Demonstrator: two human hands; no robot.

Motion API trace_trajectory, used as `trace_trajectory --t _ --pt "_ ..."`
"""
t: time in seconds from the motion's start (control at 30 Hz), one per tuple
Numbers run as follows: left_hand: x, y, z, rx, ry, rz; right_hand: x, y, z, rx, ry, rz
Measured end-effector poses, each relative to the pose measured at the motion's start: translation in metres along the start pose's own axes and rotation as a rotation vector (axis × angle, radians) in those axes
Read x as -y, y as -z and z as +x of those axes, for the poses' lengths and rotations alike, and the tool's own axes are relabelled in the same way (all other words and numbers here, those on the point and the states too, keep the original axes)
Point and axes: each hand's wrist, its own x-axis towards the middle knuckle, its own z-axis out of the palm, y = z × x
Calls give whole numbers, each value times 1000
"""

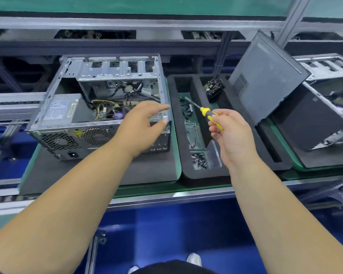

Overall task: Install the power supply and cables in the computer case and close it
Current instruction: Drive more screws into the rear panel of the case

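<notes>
An open metal computer case [99,80] lies on a grey pad, its top side uncovered. The grey power supply [63,109] sits inside at the left rear corner, with yellow and black cables [107,104] loose over the board. My left hand [141,127] hovers with relaxed fingers over the case's right front corner and holds nothing. My right hand [230,133] grips a yellow-handled screwdriver [204,111] above the black foam tray [176,123], tip pointing up-left. The dark side panel [265,80] leans upright to the right of the tray.
The foam tray holds cables, a small fan unit [215,86], a metal bracket [193,133] and several screws [198,161]. A second case [317,115] lies at the far right. All sit on a green conveyor [166,190] with a metal rail; blue floor lies below.
</notes>
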Motion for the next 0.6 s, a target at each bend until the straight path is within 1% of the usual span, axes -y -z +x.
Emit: trace_trajectory --t 0.1,0.2,0.23,0.4,0.6 --pt "-21 -28 8 -8 6 -34 -2 29 20 9 9 -79" --pt "-34 -58 13 38 -8 -10 -8 54 38 29 34 -186" --pt "-36 -68 13 52 11 -23 -11 61 43 36 43 -232" --pt "-32 -113 5 76 217 -115 -30 86 63 93 26 -397" --pt "-16 -142 -1 79 408 -179 -54 97 82 146 35 -555"
